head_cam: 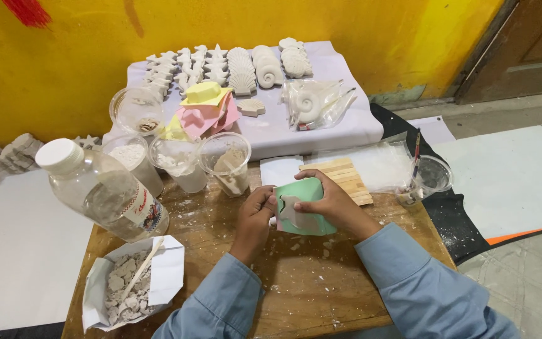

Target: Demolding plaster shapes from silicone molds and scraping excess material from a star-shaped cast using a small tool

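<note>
- The green mould (pixel 308 191) is the landmark: a soft, mint-coloured mould with a pale cast showing in its hollow, held just above the middle of the wooden table (pixel 296 295).
- The left hand (pixel 255 216) closes on the mould's left edge, thumb on top and fingers curled beneath.
- The right hand (pixel 334 198) closes over its top and right side, fingers wrapped around the far edge.
- Just behind the mould lies a stack of wooden sticks (pixel 346 176).
- Behind and to the left of it stand clear plastic cups (pixel 224 160) holding white powder and paste.
- Far left of it lies a tilted plastic bottle (pixel 98 188) with a white cap.
- Near left of the mould, at the table's front corner, sits an open paper packet (pixel 167 276) of white plaster chunks with a stick in it.
- Well behind the mould, rows of white shell casts (pixel 246 69) rest on a pale cloth (pixel 346 119).
</note>
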